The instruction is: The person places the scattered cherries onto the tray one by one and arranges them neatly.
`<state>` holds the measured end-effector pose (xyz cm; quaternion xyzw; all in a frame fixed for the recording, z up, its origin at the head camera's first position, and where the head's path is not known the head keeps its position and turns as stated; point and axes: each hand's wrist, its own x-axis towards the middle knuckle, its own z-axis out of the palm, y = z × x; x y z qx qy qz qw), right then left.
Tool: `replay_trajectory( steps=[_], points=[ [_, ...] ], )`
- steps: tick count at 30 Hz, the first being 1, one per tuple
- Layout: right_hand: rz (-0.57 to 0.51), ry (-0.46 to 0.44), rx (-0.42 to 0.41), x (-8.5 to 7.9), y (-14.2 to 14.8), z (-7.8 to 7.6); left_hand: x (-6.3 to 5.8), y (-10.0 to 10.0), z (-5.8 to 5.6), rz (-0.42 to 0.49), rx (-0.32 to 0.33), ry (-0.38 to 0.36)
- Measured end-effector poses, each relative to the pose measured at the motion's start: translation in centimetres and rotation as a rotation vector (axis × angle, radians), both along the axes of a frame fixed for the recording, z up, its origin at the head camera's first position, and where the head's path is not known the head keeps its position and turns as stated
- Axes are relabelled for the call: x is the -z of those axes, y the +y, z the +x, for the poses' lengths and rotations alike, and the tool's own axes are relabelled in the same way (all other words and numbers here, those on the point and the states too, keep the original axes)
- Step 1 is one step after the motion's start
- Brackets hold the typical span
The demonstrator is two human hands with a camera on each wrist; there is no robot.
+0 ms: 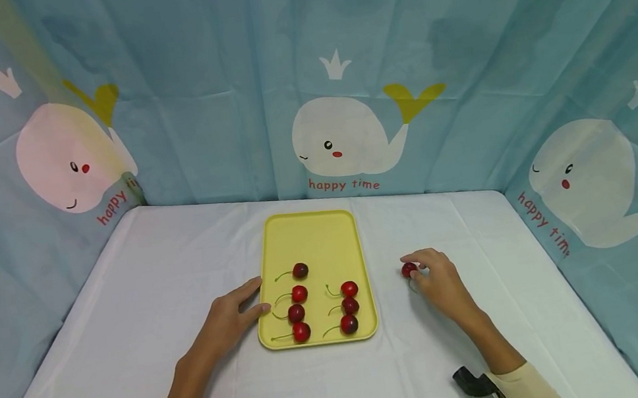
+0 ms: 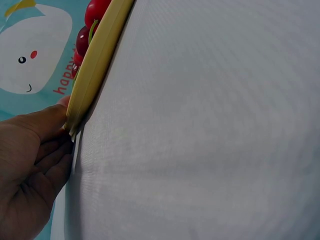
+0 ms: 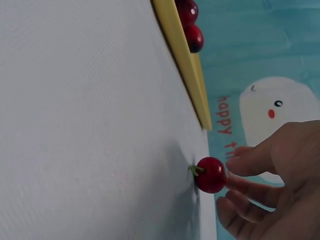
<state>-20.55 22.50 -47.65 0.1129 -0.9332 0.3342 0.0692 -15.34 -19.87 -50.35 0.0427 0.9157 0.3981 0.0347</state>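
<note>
My left hand (image 1: 230,319) holds the left rim of a yellow tray (image 1: 311,233). In the left wrist view, the thumb lies over the rim and the other fingers curl below it. On the tray sit several dark red cherries with green stems, in two columns; a left-column cherry (image 1: 300,270) is the farthest. To the right of the tray, my right hand (image 1: 441,283) pinches a single cherry (image 1: 409,270) between thumb and index finger, low over the white cloth. In the right wrist view that cherry (image 3: 210,175) shows its stem toward the cloth, thumb tip right at its side.
White cloth (image 1: 182,255) covers the table around the tray. Blue curtains (image 1: 206,106) printed with whales hang along the back and both sides. Black wrist mounts (image 1: 474,382) sit by the sleeves.
</note>
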Motion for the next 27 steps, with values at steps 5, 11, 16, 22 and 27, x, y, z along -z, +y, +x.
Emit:
replay_trajectory(
  steps=[5,11,16,22,27],
  points=[
    [0.046,-0.06,-0.015,0.31,0.21,-0.23,-0.06,0.03,0.05,0.005,0.004,0.0],
    [0.084,-0.087,0.005,0.4,0.21,-0.08,-0.13,0.04,0.06,0.003,0.001,0.001],
    [0.093,-0.117,0.032,0.25,0.28,-0.04,-0.26,0.07,0.11,0.002,0.0,0.0],
    [0.064,-0.141,0.051,0.12,0.33,-0.01,-0.24,0.07,0.12,-0.001,0.003,0.002],
    [0.054,-0.136,0.051,0.21,0.3,-0.03,-0.29,0.06,0.12,-0.002,0.001,-0.003]
  ],
)
